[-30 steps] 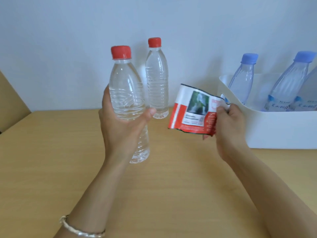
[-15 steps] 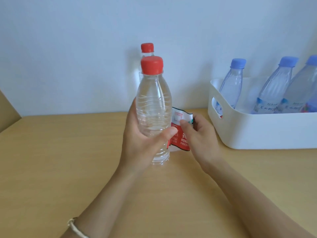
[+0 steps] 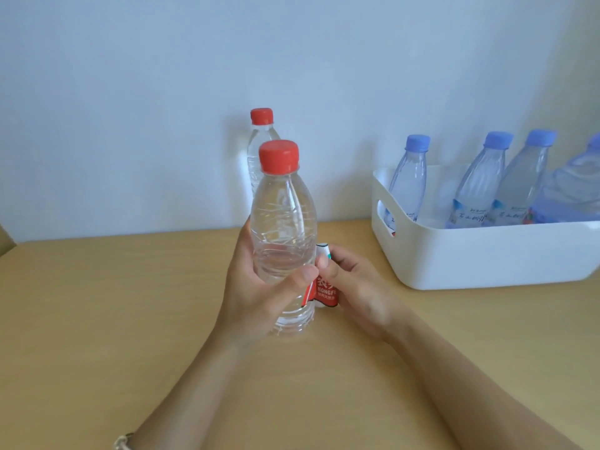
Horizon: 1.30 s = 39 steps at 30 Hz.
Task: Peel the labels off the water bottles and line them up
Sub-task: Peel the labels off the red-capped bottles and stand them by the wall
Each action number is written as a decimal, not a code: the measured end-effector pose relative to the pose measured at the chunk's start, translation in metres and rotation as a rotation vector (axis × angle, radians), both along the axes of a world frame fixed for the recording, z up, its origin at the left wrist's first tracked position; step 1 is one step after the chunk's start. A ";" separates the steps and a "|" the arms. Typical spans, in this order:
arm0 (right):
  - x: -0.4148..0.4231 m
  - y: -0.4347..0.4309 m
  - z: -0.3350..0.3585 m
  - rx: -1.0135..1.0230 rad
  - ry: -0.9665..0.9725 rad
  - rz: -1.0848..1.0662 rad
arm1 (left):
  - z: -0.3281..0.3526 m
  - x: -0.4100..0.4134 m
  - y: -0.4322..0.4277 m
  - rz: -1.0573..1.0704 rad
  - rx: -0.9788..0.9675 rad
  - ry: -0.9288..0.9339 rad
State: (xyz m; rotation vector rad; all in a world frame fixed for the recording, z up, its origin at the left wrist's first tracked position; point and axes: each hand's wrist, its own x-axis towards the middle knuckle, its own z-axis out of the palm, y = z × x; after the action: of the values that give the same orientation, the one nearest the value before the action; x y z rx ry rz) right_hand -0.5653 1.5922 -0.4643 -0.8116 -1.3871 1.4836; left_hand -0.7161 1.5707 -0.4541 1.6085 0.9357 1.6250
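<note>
My left hand point(image 3: 256, 297) grips a clear, label-free bottle with a red cap point(image 3: 282, 228), held upright above the wooden table point(image 3: 97, 319) at the centre. Just to its right, my right hand point(image 3: 354, 287) holds the crumpled red and white label point(image 3: 326, 292), partly hidden behind the bottle and my fingers. A second bare bottle with a red cap point(image 3: 259, 141) stands on the table against the wall, right behind the held one.
A white plastic bin point(image 3: 487, 258) sits at the right on the table. Several blue-capped bottles point(image 3: 409, 186) with labels stand inside it. A pale wall closes the back of the table.
My left hand has carried the bare bottle rightward, in front of the standing one. My right hand has brought the label in beside the bottle and crumpled it smaller.
</note>
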 end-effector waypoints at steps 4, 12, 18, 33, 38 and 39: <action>0.006 -0.003 0.009 0.086 -0.036 -0.074 | 0.003 0.002 -0.003 0.021 0.014 -0.006; 0.007 -0.020 0.027 0.112 -0.053 -0.353 | 0.005 0.001 -0.004 0.048 0.021 -0.004; 0.028 -0.013 0.084 0.283 0.005 -0.666 | 0.003 -0.001 -0.003 0.069 0.000 0.015; 0.115 0.029 0.112 0.280 -1.162 -0.743 | 0.000 -0.002 -0.002 0.051 -0.040 0.008; 0.117 0.025 0.102 0.094 -1.341 -0.468 | 0.000 -0.002 -0.002 0.049 -0.043 0.013; 0.116 0.024 0.104 0.085 -1.349 -0.453 | 0.000 -0.002 -0.002 0.051 -0.044 0.015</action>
State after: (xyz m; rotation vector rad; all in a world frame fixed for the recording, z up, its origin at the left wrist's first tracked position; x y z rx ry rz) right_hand -0.4492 1.6166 -0.3608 -2.0875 -1.9258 0.3888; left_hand -0.7181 1.5689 -0.4540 1.5817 1.0206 1.6173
